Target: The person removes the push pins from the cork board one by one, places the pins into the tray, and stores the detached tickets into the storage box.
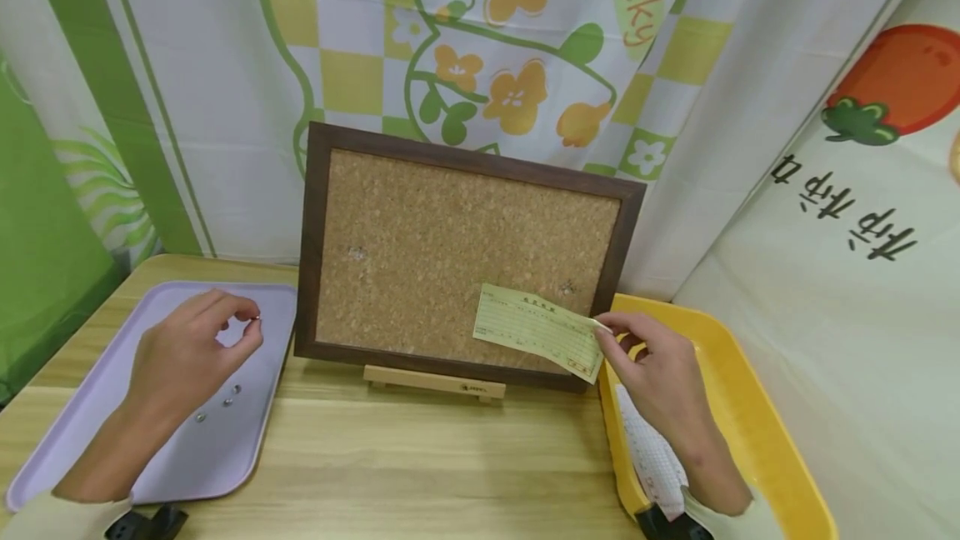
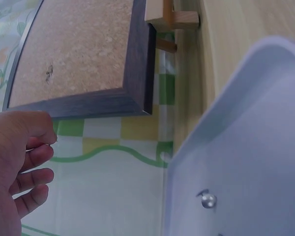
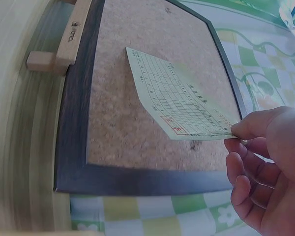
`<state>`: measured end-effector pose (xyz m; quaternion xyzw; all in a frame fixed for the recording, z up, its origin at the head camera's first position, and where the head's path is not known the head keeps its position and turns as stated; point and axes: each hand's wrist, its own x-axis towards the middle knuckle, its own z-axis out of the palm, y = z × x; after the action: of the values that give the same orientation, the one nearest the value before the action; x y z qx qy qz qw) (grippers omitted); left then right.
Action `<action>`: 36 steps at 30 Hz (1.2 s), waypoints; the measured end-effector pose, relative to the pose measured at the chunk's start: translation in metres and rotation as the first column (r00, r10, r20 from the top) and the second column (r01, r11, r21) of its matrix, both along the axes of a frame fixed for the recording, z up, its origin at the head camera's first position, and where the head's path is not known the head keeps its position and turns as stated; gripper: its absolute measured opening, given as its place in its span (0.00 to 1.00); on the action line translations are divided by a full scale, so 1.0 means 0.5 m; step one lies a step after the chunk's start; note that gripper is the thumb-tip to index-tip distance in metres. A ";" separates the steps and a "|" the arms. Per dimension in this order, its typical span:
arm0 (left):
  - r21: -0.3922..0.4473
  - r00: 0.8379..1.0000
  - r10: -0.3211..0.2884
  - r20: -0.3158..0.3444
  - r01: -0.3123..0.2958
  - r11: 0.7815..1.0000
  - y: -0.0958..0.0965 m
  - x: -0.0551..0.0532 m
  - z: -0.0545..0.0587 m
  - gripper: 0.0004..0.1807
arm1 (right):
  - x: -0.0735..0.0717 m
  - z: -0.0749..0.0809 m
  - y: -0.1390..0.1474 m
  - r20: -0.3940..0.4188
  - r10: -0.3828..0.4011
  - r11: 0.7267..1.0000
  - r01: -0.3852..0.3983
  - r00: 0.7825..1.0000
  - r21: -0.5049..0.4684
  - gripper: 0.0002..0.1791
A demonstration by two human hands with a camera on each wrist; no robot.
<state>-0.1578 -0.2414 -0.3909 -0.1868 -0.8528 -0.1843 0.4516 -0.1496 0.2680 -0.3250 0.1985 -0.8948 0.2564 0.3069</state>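
My right hand (image 1: 660,369) pinches a pale green printed paper slip (image 1: 536,325) by its right end, thumb against index finger. The slip slants in front of the lower right of a cork board (image 1: 465,248) with a dark wooden frame; in the right wrist view its sheet (image 3: 172,98) bows slightly. Over a lilac tray (image 1: 172,294), my left hand (image 1: 183,348) pinches a tiny shiny thing (image 1: 257,319), apparently a thumbtack, mostly hidden by the fingertips. Several silver thumbtacks (image 1: 227,402) lie in the tray; one tack (image 2: 208,200) shows clearly in the left wrist view.
The board leans on a small wooden stand (image 1: 435,383) upon the wooden table (image 1: 420,465). At the right, a yellow basket (image 1: 750,415) holds white gridded paper (image 1: 651,448). A patterned curtain (image 1: 225,107) hangs close behind the board.
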 end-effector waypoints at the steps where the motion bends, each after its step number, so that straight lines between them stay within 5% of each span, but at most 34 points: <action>1: 0.003 1.000 0.005 0.013 -0.005 1.000 -0.004 0.001 -0.003 0.06 | 0.002 -0.001 0.004 0.005 -0.010 1.000 0.010 1.000 -0.001 0.08; 13: 0.006 0.991 0.067 0.114 -0.068 0.998 -0.035 0.009 -0.028 0.06 | 0.027 -0.015 0.057 0.120 -0.127 0.992 0.129 0.985 -0.012 0.07; 36: -0.023 0.927 0.118 0.356 -0.118 0.993 -0.066 0.012 -0.049 0.07 | 0.047 -0.033 0.134 0.193 -0.309 0.951 0.304 0.931 0.053 0.08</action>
<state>-0.1516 -0.2745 -0.4153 -0.0990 -0.9303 -0.1871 0.2994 -0.1261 0.3352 -0.3415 0.0332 -0.9437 0.2141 0.2501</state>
